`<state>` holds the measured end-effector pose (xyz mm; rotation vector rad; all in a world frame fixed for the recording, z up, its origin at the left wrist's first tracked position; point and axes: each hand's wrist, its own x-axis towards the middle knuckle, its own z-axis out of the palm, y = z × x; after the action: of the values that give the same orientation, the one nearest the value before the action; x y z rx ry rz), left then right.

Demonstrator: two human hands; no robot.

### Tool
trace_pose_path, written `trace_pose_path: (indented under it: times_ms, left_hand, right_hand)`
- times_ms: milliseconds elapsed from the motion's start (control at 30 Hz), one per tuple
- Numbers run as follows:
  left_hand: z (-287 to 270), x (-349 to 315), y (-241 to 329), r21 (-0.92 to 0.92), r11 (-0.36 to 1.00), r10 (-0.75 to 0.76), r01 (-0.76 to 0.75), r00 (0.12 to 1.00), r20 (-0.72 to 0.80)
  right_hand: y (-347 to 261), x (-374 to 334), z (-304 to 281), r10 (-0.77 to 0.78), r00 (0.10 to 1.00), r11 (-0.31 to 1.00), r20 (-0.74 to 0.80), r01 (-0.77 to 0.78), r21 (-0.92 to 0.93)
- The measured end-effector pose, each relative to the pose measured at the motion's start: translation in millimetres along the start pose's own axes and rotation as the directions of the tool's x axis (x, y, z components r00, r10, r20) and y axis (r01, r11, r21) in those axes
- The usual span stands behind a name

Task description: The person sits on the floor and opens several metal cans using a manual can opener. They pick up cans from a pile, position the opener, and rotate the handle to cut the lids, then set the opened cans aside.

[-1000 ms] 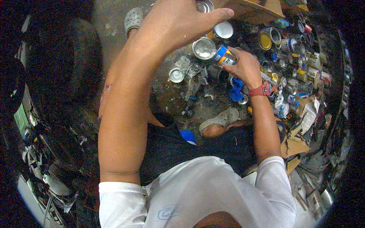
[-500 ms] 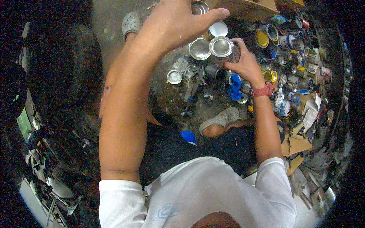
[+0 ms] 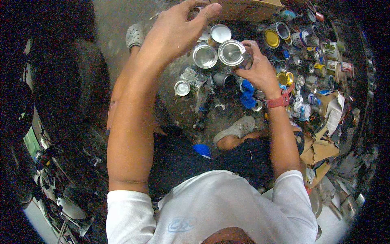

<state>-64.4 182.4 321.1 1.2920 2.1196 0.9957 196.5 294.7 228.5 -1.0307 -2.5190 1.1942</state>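
My right hand (image 3: 260, 69) is wrapped round the side of an open tin can (image 3: 231, 53), which has a shiny metal rim. Close to its left stands another silver-rimmed can (image 3: 205, 56), and just beyond is a can with a pale, whitish top (image 3: 220, 33). At the top of the view my left hand (image 3: 176, 30) curls its fingers and thumb about a metal can (image 3: 194, 14), mostly hidden by the hand. Nearer to me a small round tin (image 3: 182, 88) sits beside crumpled clear plastic (image 3: 189, 75).
Many used cans, some with yellow lids (image 3: 271, 38), crowd the floor at the right. Blue crumpled material (image 3: 248, 94) lies below my right hand. A cardboard box (image 3: 248, 10) stands at the far side; torn cardboard (image 3: 321, 150) lies at the right. My feet in clogs (image 3: 235, 129) flank the work area.
The whole view has shifted slightly, so the floor items appear further left. My left thumb and fingers have drawn in round the far can. My right hand keeps its grip on its can.
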Motion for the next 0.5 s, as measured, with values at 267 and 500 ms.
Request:
trace_pose_path:
  times_ms: [267, 500]
  left_hand:
    - [5.2, 3.7, 9.0, -0.108, 0.981, -0.149, 0.164, 0.979, 0.136]
    - [12.8, 8.3, 3.5, -0.174, 0.972, -0.137, 0.157, 0.983, 0.121]
  right_hand:
    - [-7.3, -7.8, -12.3, 0.013, 0.998, 0.999, -0.065, -0.016, -0.044]
    - [-3.7, -8.9, -18.0, 0.055, 0.996, 0.998, -0.074, -0.057, -0.028]
